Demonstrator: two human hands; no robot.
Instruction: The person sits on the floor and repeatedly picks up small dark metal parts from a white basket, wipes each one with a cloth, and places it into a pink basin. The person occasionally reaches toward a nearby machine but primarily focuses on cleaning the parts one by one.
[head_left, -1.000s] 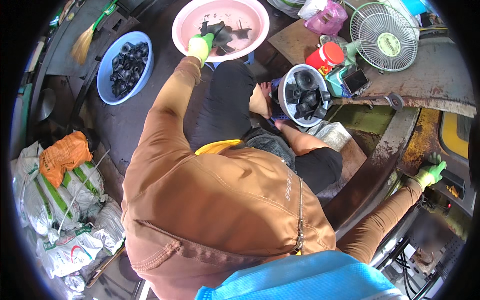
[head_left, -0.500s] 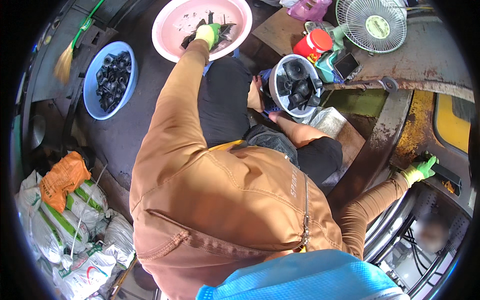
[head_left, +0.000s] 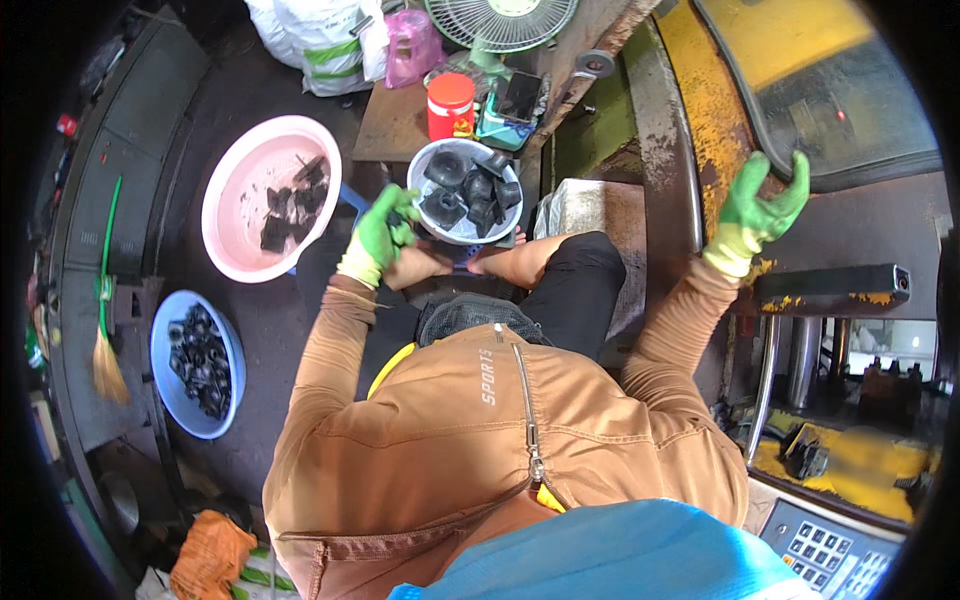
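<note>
A: Where is the left hand (head_left: 382, 228)?

B: It is just to the left of the pale basin (head_left: 460, 233), with its fingers bent. It seems that a dark piece (head_left: 398, 216) is among them, but I cannot tell if they are pinching it.

A: And the right hand (head_left: 762, 205)?

B: This one is well to the right of the pale basin, near the lower edge of the machine window (head_left: 835, 95). Its thumb and fingers are spread apart, and I see nothing between them.

A: Where are the black parts (head_left: 480, 187)?

B: They are heaped inside the pale basin. The pink basin (head_left: 230, 200) is to the left of it.

A: What could go wrong?

B: In my opinion, a glove catching the rim could tip the pale basin, and parts could spill onto the bare shins (head_left: 522, 262). On the right, if the machine window moves, its edge could trap the fingers, because they are so near.
</note>
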